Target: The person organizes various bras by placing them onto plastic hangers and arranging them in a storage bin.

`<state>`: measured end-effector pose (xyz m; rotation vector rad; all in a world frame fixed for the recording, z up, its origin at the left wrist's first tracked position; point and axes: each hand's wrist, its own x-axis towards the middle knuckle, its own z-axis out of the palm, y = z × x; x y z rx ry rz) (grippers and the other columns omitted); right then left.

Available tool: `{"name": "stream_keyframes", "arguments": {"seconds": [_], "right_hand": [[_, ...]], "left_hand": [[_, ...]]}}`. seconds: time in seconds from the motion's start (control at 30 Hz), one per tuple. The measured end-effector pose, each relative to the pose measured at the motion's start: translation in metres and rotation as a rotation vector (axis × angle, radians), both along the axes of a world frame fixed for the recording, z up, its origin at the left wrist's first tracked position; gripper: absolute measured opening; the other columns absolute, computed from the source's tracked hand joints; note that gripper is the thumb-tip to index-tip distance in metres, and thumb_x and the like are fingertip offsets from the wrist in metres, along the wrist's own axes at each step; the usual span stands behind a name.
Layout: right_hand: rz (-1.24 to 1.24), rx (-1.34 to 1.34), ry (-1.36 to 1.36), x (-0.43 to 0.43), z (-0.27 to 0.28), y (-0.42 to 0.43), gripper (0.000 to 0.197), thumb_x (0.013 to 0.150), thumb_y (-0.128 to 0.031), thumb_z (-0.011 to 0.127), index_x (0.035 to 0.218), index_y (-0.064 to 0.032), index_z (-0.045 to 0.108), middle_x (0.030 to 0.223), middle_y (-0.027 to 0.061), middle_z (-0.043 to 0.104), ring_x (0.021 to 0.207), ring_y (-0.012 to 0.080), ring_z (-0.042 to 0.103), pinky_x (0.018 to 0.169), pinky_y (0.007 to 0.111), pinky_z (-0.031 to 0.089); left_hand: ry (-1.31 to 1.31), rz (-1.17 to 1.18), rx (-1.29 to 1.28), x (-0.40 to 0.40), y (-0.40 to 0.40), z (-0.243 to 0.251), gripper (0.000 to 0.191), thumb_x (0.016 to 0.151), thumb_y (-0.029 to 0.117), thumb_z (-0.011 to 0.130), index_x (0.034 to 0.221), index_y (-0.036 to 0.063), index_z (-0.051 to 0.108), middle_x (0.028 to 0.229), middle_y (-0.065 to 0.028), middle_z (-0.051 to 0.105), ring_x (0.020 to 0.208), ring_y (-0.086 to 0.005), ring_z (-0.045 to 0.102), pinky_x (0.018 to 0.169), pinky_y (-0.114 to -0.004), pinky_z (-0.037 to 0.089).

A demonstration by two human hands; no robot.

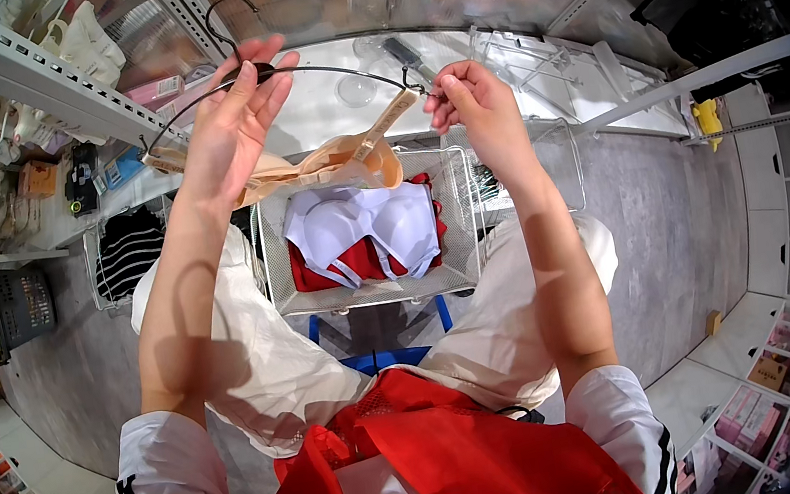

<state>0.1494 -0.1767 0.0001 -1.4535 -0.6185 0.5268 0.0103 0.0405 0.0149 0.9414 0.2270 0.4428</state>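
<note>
My left hand point(235, 129) holds a dark metal wire clothes hanger point(347, 70) near its middle, below the hook, with the thumb across the wire. A beige bra point(308, 164) hangs from the hanger by its straps, one at each end. The right strap point(389, 120) bears writing. At the hanger's right end, the curled fingers of my right hand point(485, 109) pinch the tip. Below the bra, a wire mesh basket point(379, 293) holds a lavender bra point(365, 221) lying on red garments point(308, 274).
A white tabletop point(316, 118) lies beyond the basket, with a brush point(406, 54) and clear plastic pieces point(529, 69) on it. To the left, another wire basket holds striped black clothing point(130, 250). A perforated metal post point(68, 73) stands at the upper left.
</note>
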Motion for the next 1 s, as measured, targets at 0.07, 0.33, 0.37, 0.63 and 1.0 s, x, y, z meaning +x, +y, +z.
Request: {"name": "stream_keyframes", "arguments": {"seconds": [0.07, 0.33, 0.37, 0.63, 1.0], "right_hand": [[0.019, -0.254, 0.139, 0.0010, 0.0092, -0.0030, 0.016, 0.093, -0.016, 0.046, 0.096, -0.0016, 0.052, 0.078, 0.0030, 0.052, 0.060, 0.0078, 0.047, 0.054, 0.020, 0.041], [0.229, 0.299, 0.576, 0.0046, 0.0054, -0.0087, 0.018, 0.091, -0.017, 0.052, 0.100, -0.0011, 0.051, 0.073, -0.0011, 0.050, 0.064, 0.0067, 0.047, 0.059, 0.020, 0.039], [0.260, 0.309, 0.589, 0.0040, 0.0054, -0.0082, 0.020, 0.091, -0.017, 0.052, 0.103, -0.0005, 0.052, 0.074, -0.0013, 0.051, 0.065, 0.0069, 0.048, 0.061, 0.019, 0.040], [-0.005, 0.195, 0.199, 0.0025, 0.0047, -0.0042, 0.018, 0.086, -0.010, 0.060, 0.100, 0.0020, 0.059, 0.080, 0.0013, 0.059, 0.072, 0.0103, 0.056, 0.069, 0.022, 0.046], [-0.168, -0.189, -0.719, 0.0020, 0.0034, -0.0053, 0.012, 0.079, 0.001, 0.063, 0.090, 0.0025, 0.062, 0.083, 0.0081, 0.062, 0.072, 0.0125, 0.062, 0.066, 0.023, 0.050]], "left_hand": [[0.003, 0.004, -0.003, -0.0006, 0.0014, -0.0007, 0.030, 0.092, 0.013, 0.049, 0.117, -0.0022, 0.043, 0.123, -0.0139, 0.050, 0.111, -0.0249, 0.053, 0.094, -0.029, 0.047], [0.017, -0.032, -0.055, -0.0010, -0.0002, -0.0023, 0.026, 0.093, 0.012, 0.047, 0.116, 0.0010, 0.046, 0.127, -0.0144, 0.047, 0.116, -0.0266, 0.049, 0.094, -0.029, 0.048], [0.018, -0.030, -0.054, -0.0013, 0.0002, -0.0021, 0.026, 0.093, 0.012, 0.047, 0.116, 0.0010, 0.046, 0.127, -0.0144, 0.047, 0.116, -0.0266, 0.049, 0.094, -0.029, 0.048], [-0.008, -0.027, -0.098, 0.0003, -0.0003, -0.0016, 0.027, 0.092, 0.011, 0.047, 0.117, 0.0003, 0.045, 0.128, -0.0142, 0.046, 0.117, -0.0268, 0.048, 0.094, -0.028, 0.048], [0.024, -0.046, -0.052, -0.0003, -0.0002, -0.0006, 0.026, 0.093, 0.011, 0.046, 0.117, -0.0002, 0.045, 0.126, -0.0140, 0.047, 0.117, -0.0264, 0.049, 0.093, -0.027, 0.048]]}}
